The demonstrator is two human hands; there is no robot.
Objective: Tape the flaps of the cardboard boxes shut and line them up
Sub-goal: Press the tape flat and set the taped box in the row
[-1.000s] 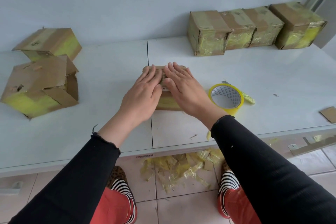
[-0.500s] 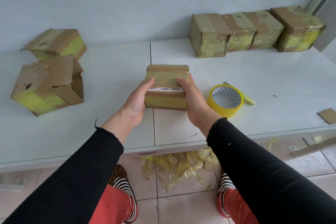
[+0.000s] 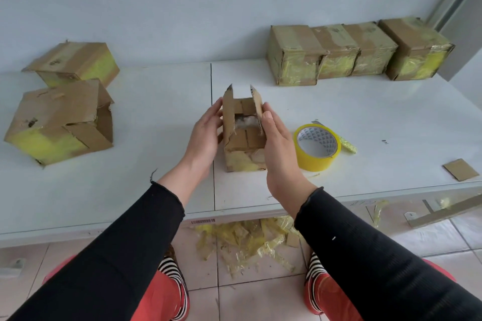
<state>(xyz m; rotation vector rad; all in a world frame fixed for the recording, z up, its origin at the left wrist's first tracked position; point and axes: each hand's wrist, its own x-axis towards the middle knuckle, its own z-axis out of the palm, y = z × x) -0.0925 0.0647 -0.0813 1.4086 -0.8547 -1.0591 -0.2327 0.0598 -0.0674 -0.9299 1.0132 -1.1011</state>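
Centre of frame: left hand [image 3: 206, 133] and right hand [image 3: 279, 146], fingers straight, press the upright side flaps of an open cardboard box [image 3: 243, 135]; tape roll [image 3: 317, 147] just right.

White table [image 3: 156, 138]: boxes [image 3: 294, 57], tape roll [image 3: 317, 147].

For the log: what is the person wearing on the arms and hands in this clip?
Both arms are covered by long black sleeves of a finely ribbed knit, with thin rolled cuffs that end at the wrists. A loose thread sticks out of the left cuff. The left hand and right hand are bare: no gloves, rings, watch or bracelets show.
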